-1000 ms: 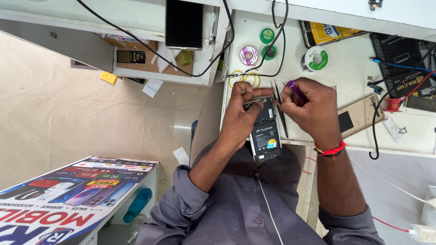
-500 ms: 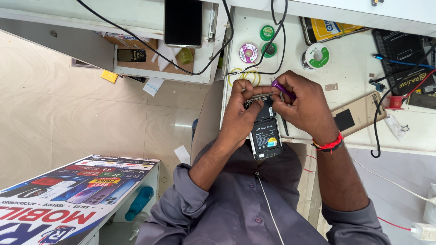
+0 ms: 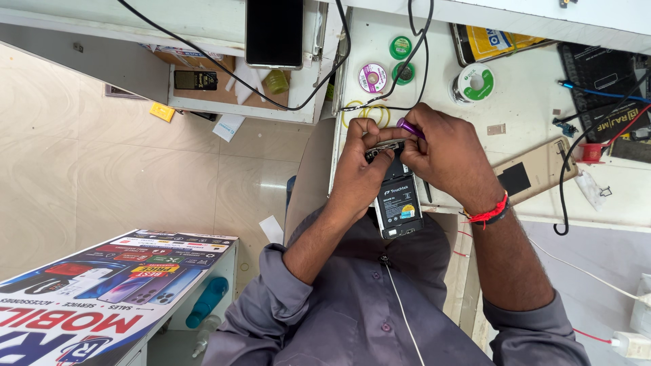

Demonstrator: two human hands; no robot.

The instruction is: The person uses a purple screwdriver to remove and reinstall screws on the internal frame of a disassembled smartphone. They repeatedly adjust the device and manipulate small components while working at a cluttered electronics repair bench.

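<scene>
Our left hand (image 3: 363, 169) grips the opened phone (image 3: 397, 196) at the white table's (image 3: 529, 108) near edge, while our right hand (image 3: 451, 156) pinches a purple-handled screwdriver (image 3: 409, 127) onto its top end.

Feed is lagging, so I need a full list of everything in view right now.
opened phone: 1, black battery showing, held over the bench edge
purple-handled tool: 1, at the phone's top end
gold phone: 1, on the white bench, right
wire spools: 4, green and purple, bench top
black phone: 1, on the shelf
printed poster board: 1, lower left
left hand: grips the opened phone
right hand: holds the tool, red wristband
</scene>
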